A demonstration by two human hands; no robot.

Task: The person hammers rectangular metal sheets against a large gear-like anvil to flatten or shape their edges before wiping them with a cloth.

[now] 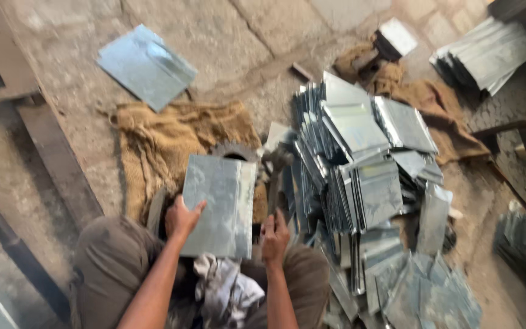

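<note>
The left hand (181, 218) grips the near left edge of a flat grey metal sheet (220, 204), thumb spread over the top face and fingers curled under it. The sheet lies tilted over a piece of brown sacking (165, 140) spread on the stone floor (214, 30), just ahead of the person's knees. The right hand (273, 236) sits at the sheet's near right corner, fingers closed together around a dark tool handle (273, 183) that rises beside the sheet; the picture is too blurred to tell what kind of tool it is. A crumpled pale cloth (226, 289) lies between the knees, below the sheet.

Just to the right of the sheet stands a big heap of folded metal pieces (360, 176), many on edge and leaning on each other, spilling toward the near right. One loose sheet (144, 64) lies well apart on the floor at the far left. Another stack of sheets (485, 55) rests at the far right corner, beyond a second piece of sacking (433, 109)
</note>
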